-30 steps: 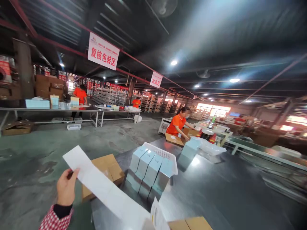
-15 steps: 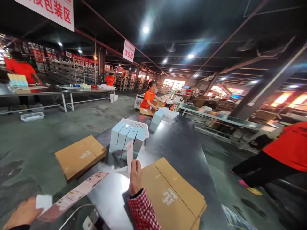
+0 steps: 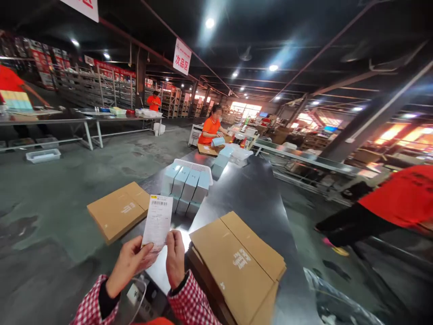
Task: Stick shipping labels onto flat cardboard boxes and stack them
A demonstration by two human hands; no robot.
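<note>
Your left hand (image 3: pixel 130 261) and right hand (image 3: pixel 175 253) both grip a barcoded shipping slip (image 3: pixel 157 221) by its lower end, low in the middle of the frame. Just right of your hands, a stack of flat cardboard cartons (image 3: pixel 233 266) lies on the dark bench (image 3: pixel 260 198). Farther ahead stand pale blue boxes (image 3: pixel 186 187) against a white plastic crate (image 3: pixel 192 165).

White label (image 3: pixel 157 221), red-checked sleeves (image 3: pixel 191 303)
</note>
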